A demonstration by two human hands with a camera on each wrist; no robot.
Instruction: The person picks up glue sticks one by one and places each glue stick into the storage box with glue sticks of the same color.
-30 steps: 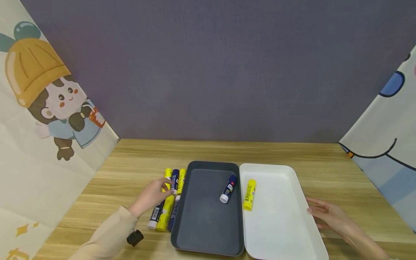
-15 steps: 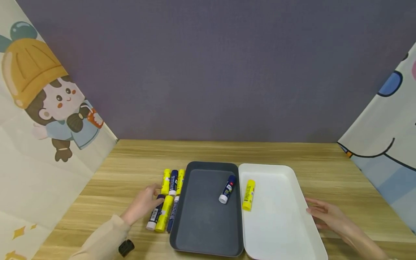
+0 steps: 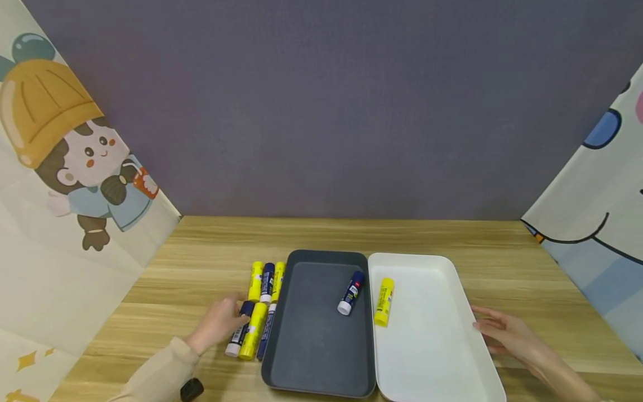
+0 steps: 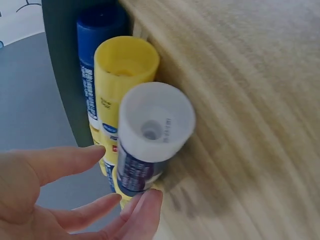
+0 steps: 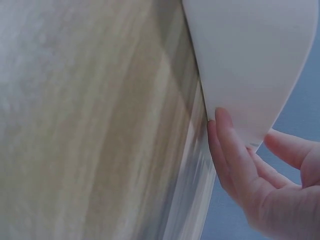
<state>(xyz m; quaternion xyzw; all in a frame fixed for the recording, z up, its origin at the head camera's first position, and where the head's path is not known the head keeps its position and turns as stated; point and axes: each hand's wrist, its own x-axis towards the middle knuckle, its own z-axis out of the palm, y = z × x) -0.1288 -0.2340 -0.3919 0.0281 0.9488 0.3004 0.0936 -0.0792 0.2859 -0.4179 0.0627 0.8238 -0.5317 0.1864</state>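
Observation:
My left hand is at the front left navy glue stick, which has a white cap. In the left wrist view, the fingertips are at the side of this glue stick and the thumb stays apart from it, near a yellow glue stick. Another navy glue stick lies against the dark grey tray. My right hand rests on the right side of the white tray, its fingers along the outer wall and the thumb at the rim.
Behind these lie two yellow glue sticks with a navy one between them. One navy glue stick lies in the grey tray, one yellow glue stick in the white tray. The trays stand side by side on the wooden table.
My left hand has moved from the back row of glue sticks toward the front left navy one. The right hand stays at the white tray.

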